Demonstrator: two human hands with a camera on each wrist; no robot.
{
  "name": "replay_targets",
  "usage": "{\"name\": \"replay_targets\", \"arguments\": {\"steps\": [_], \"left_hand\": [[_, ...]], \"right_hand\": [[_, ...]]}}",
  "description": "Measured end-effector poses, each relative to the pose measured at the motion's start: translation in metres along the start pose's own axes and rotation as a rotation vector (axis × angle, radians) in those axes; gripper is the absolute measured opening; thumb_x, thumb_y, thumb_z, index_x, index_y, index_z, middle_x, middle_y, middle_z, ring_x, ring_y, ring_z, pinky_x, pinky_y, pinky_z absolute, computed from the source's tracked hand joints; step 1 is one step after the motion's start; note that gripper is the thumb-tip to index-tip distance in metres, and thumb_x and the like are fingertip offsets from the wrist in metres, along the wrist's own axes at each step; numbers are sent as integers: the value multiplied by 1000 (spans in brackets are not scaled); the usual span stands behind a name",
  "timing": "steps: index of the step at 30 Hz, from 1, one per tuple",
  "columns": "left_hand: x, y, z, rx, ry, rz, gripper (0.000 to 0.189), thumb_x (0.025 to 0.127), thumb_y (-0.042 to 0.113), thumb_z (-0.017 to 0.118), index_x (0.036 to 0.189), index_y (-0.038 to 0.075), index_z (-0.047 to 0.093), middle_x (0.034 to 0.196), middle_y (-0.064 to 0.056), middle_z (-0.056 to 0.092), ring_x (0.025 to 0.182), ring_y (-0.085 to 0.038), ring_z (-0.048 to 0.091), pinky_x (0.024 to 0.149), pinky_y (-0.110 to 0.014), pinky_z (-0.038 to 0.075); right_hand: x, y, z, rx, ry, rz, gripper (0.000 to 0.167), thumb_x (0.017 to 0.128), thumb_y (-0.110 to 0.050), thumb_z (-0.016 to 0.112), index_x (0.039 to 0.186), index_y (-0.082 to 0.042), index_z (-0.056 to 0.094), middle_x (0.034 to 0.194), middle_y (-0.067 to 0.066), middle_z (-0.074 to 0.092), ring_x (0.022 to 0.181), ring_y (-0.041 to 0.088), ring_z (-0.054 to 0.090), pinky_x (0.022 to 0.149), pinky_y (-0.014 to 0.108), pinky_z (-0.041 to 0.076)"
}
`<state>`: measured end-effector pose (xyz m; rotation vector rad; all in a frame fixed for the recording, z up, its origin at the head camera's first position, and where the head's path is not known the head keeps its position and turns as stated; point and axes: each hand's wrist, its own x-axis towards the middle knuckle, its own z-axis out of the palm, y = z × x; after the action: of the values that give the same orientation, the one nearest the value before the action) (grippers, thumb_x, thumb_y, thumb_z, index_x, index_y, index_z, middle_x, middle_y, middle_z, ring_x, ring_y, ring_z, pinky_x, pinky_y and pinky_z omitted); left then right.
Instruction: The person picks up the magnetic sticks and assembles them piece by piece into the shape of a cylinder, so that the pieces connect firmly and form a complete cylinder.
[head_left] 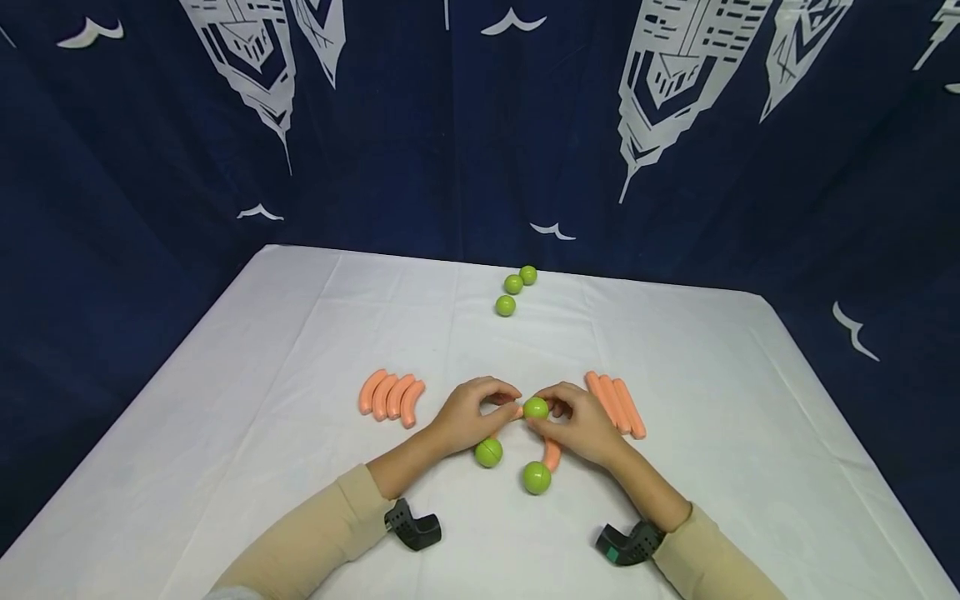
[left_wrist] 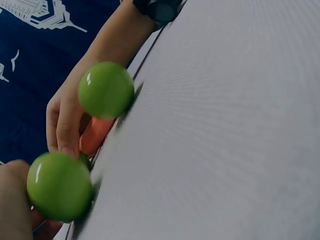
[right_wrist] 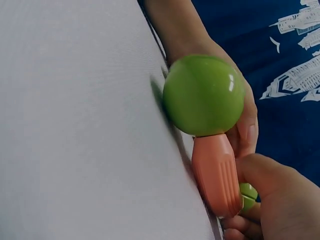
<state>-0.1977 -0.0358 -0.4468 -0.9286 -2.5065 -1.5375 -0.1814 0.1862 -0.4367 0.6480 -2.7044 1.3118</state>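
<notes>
In the head view, my right hand (head_left: 581,422) pinches a green ball (head_left: 536,407) between thumb and fingers. Facing it, my left hand (head_left: 474,412) pinches a small orange stick (head_left: 518,412) whose end meets that ball; most of the stick is hidden by the fingers. A curved orange stick (head_left: 552,455) runs from under the right hand to a second green ball (head_left: 536,477) nearer the person. Below the left hand is a third green ball (head_left: 488,452), with an orange piece showing at its top. The right wrist view shows the grooved, curved orange stick (right_wrist: 216,172) joined to its ball (right_wrist: 204,95).
Several curved orange sticks (head_left: 392,397) lie side by side at left. Three straight orange sticks (head_left: 616,405) lie just beyond the right hand. Three loose green balls (head_left: 513,284) rest near the far edge of the white-covered table (head_left: 315,350). A dark blue curtain (head_left: 450,125) hangs behind.
</notes>
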Motion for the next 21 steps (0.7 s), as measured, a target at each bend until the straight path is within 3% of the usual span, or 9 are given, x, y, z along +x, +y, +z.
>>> {"name": "replay_targets", "arguments": {"steps": [6, 9, 15, 21], "left_hand": [[1, 3, 0, 3, 250, 9, 12, 89, 6, 63, 98, 4, 70, 94, -1, 65, 88, -17, 60, 80, -33, 51], [1, 3, -1, 63, 316, 58, 11, 85, 5, 65, 95, 6, 70, 92, -1, 62, 86, -17, 56, 76, -32, 50], [1, 2, 0, 170, 268, 173, 11, 82, 0, 68, 89, 8, 71, 86, 0, 59, 80, -15, 55, 72, -26, 48], [0, 0, 0, 188, 199, 151, 10, 83, 3, 71, 93, 7, 71, 86, 1, 63, 80, -12, 61, 74, -22, 51]], "right_hand": [[0, 1, 0, -105, 118, 61, 27, 80, -23, 81, 96, -5, 69, 76, -3, 56, 67, 14, 50, 59, 25, 43], [1, 1, -1, -141, 165, 110, 28, 80, -24, 81, 93, -3, 68, 72, -1, 54, 62, 13, 49, 54, 25, 42], [2, -1, -3, -187, 241, 209, 30, 81, -25, 79, 89, -1, 64, 67, 2, 53, 56, 14, 46, 51, 25, 38], [3, -1, -3, -215, 285, 262, 30, 81, -28, 79, 86, -3, 63, 66, 3, 53, 57, 15, 47, 52, 26, 38]]}}
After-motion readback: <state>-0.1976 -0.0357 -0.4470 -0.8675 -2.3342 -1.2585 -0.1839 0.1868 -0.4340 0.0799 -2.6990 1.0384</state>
